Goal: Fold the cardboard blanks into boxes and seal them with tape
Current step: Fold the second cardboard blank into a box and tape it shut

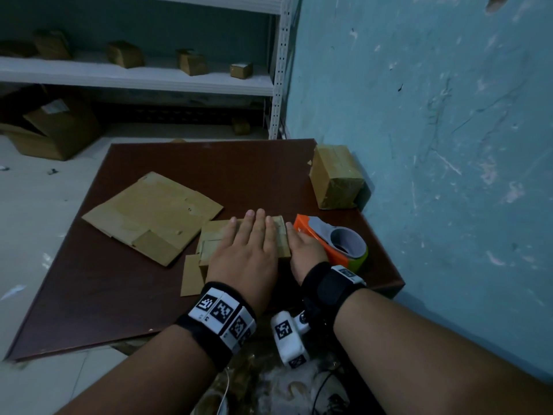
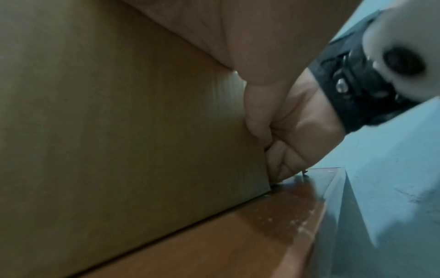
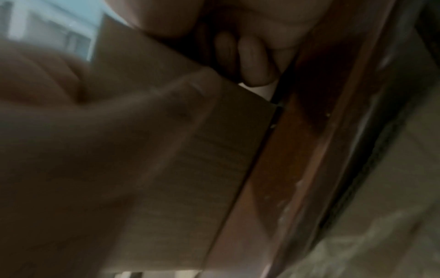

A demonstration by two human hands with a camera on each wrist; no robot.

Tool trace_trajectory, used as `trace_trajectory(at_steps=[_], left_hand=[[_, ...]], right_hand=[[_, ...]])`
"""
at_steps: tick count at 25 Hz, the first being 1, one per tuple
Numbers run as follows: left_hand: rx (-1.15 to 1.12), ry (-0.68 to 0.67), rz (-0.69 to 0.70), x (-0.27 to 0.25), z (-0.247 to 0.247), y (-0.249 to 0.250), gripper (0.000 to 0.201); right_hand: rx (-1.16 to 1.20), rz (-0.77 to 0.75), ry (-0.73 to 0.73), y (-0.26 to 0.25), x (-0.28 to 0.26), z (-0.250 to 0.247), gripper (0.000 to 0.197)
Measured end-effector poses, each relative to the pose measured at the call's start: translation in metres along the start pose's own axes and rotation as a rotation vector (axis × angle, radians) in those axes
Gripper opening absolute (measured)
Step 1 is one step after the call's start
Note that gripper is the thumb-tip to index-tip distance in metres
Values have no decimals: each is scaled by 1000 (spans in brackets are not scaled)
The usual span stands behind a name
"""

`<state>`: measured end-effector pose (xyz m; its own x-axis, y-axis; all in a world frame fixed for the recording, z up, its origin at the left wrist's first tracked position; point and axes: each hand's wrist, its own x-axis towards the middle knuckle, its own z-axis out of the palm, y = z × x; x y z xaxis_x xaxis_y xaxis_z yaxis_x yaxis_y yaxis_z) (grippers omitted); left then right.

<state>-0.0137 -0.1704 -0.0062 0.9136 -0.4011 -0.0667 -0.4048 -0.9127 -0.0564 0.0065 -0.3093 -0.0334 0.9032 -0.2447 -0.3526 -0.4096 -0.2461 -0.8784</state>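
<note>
A small brown cardboard box (image 1: 213, 235) stands on the dark red table (image 1: 119, 295), with one flap lying flat at its near left. My left hand (image 1: 251, 244) lies flat on its top, fingers straight and together. My right hand (image 1: 305, 250) sits against the box's right side, between it and the orange tape dispenser (image 1: 338, 241). In the left wrist view the right hand (image 2: 292, 127) has its fingers curled at the corner of the box (image 2: 119, 131). In the blurred right wrist view the fingertips (image 3: 250, 62) point down beside the box (image 3: 214, 150). What they hold is hidden.
A flat cardboard blank (image 1: 155, 211) lies left of the box. A taped box (image 1: 335, 178) stands at the table's far right corner against the blue wall (image 1: 449, 145). White shelves (image 1: 149, 76) behind carry several small boxes. A large open carton (image 1: 57, 130) sits on the floor.
</note>
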Motion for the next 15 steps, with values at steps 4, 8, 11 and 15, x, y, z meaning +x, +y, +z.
trace_trajectory(at_steps=[4,8,11,15], left_hand=[[37,33,2,1,2,0,75],[27,15,8,-1,0,-1,79],[-100,6,27,-4,-7,-5,94],[-777,328,23,-20,-27,-30,83]], right_hand=[[-27,1,9,0,1,6,44],[-104,60,11,-2,3,8,31],[-234,15,45,-6,3,6,29],[7,-167,245,-22,-9,3,44]])
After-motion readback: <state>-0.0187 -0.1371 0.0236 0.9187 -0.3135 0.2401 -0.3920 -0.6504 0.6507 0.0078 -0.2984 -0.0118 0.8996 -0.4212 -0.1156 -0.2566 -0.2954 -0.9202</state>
